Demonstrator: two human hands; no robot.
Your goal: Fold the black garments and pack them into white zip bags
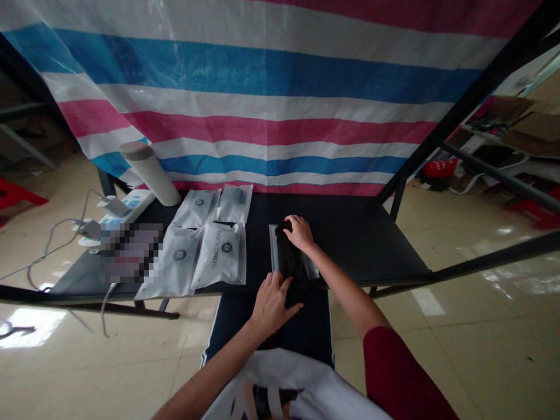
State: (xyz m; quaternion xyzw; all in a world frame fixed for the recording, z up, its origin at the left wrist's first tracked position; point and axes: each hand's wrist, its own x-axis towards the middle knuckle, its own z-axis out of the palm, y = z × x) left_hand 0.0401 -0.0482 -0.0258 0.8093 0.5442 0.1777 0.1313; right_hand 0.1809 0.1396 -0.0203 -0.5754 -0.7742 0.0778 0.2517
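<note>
Here, table (371, 233) edge: left hand (273, 300) flat on black cloth (289, 263); right hand (300, 232) grip unclear.

Both hands stretch forward, palms down: the left hand (271, 303) lies flat with fingers spread, the right hand (300, 232) reaches farther ahead, its fingers curled downward, arm nearly straight

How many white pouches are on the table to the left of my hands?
4 white pouches: back left, back right, front left, front right. They overlap, so others may be hidden underneath.
</note>
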